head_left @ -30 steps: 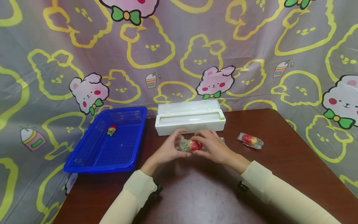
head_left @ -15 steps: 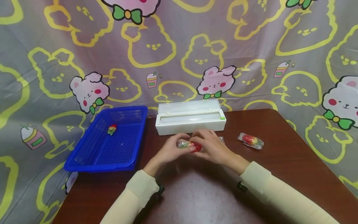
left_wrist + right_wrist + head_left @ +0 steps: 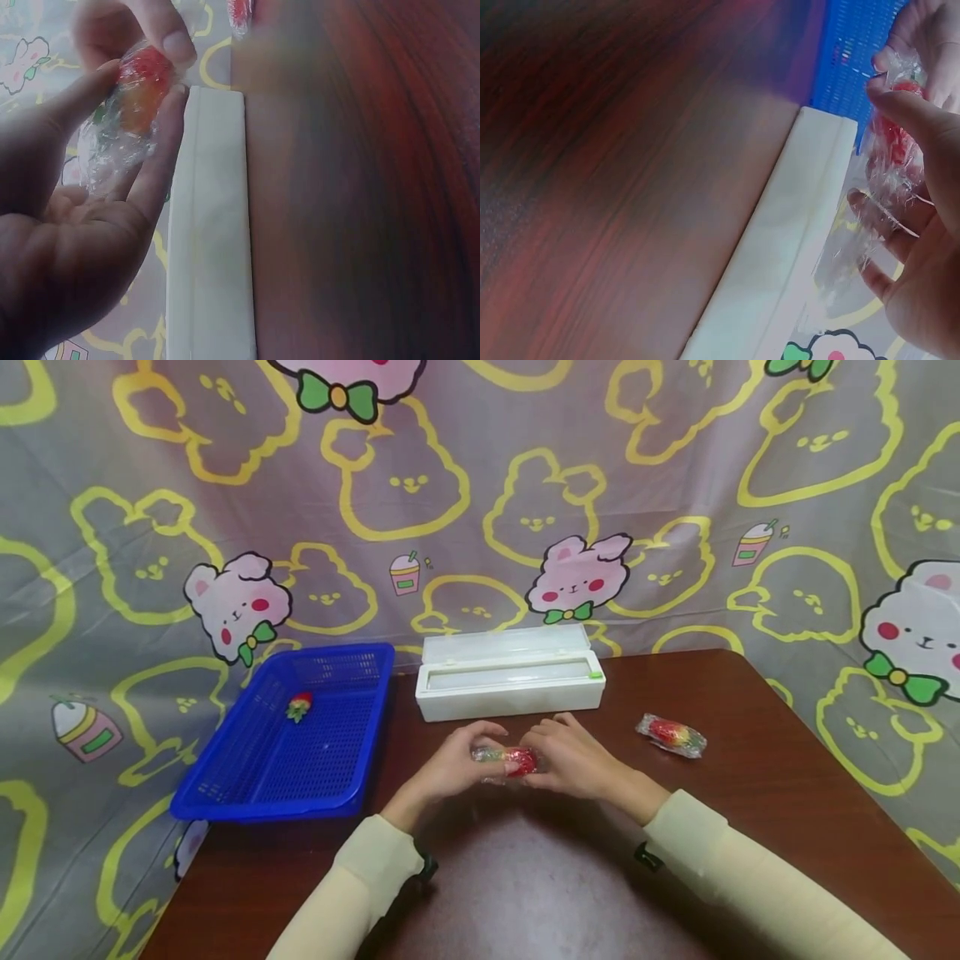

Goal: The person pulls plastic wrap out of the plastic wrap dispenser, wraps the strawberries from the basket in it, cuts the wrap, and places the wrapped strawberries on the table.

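A strawberry (image 3: 521,762) in clear plastic wrap is held between both hands over the table, in front of the white box. My left hand (image 3: 452,763) grips its green leafy end between thumb and fingers. At the red end, my right hand (image 3: 576,762) holds the fruit and its wrap with curled fingers. In the left wrist view the wrap (image 3: 112,154) bunches loosely in the left palm. Loose wrap (image 3: 889,196) also trails across the right fingers in the right wrist view. Part of the strawberry is hidden behind the fingers.
A long white box (image 3: 510,697) with a raised clear lid stands behind the hands. To the left, a blue basket (image 3: 281,812) contains one unwrapped strawberry (image 3: 300,706). Another wrapped strawberry (image 3: 671,736) lies on the brown table (image 3: 765,827) at the right.
The strawberry and both hands have come slightly lower and nearer. My right fingers have shifted on the red end, and the bit of wrap behind the right hand no longer shows.
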The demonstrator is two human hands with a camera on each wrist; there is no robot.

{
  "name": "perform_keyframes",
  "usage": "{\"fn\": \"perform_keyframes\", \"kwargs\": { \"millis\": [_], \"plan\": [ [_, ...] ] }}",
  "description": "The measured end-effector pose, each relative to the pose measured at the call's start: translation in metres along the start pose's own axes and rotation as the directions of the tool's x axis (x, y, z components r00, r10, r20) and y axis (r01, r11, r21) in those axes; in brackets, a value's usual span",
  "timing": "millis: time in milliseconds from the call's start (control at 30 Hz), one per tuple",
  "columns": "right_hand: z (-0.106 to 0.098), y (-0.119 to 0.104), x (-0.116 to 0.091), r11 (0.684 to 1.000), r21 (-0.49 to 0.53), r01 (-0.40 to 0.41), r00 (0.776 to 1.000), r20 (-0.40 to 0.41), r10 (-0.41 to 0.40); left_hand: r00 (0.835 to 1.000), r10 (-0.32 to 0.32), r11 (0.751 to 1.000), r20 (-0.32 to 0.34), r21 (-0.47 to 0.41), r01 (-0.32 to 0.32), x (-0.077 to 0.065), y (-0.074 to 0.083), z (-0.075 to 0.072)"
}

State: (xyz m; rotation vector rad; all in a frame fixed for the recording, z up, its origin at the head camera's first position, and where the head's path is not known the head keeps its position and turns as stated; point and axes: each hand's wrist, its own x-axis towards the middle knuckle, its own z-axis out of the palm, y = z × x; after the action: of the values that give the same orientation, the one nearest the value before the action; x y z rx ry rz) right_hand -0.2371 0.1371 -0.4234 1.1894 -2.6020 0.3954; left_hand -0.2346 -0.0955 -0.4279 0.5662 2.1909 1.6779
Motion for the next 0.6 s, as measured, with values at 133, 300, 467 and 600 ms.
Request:
{"fn": "perform_keyframes", "kwargs": {
  "millis": [133,300,467,600],
  "plan": [
    [0.0,0.0,-0.001,0.999,0.042,-0.022,1.0,-0.021,0.023,0.999,-0.04,0.997,-0.025,-0.065,0.038,-0.001,0.0,0.0],
    [-0.002,0.001,-0.003,0.998,0.05,-0.034,0.999,-0.039,0.036,0.998,-0.06,0.992,-0.004,-0.109,0.059,-0.002,-0.002,0.0],
    [-0.005,0.003,-0.005,0.999,0.042,-0.033,0.998,-0.055,0.036,1.0,-0.02,0.995,-0.001,-0.097,0.02,-0.003,-0.002,-0.001],
    [-0.01,0.006,-0.01,0.996,0.05,-0.074,0.992,-0.103,0.078,0.998,-0.007,0.999,-0.065,-0.048,0.004,-0.003,-0.002,-0.002]
  ]
}}
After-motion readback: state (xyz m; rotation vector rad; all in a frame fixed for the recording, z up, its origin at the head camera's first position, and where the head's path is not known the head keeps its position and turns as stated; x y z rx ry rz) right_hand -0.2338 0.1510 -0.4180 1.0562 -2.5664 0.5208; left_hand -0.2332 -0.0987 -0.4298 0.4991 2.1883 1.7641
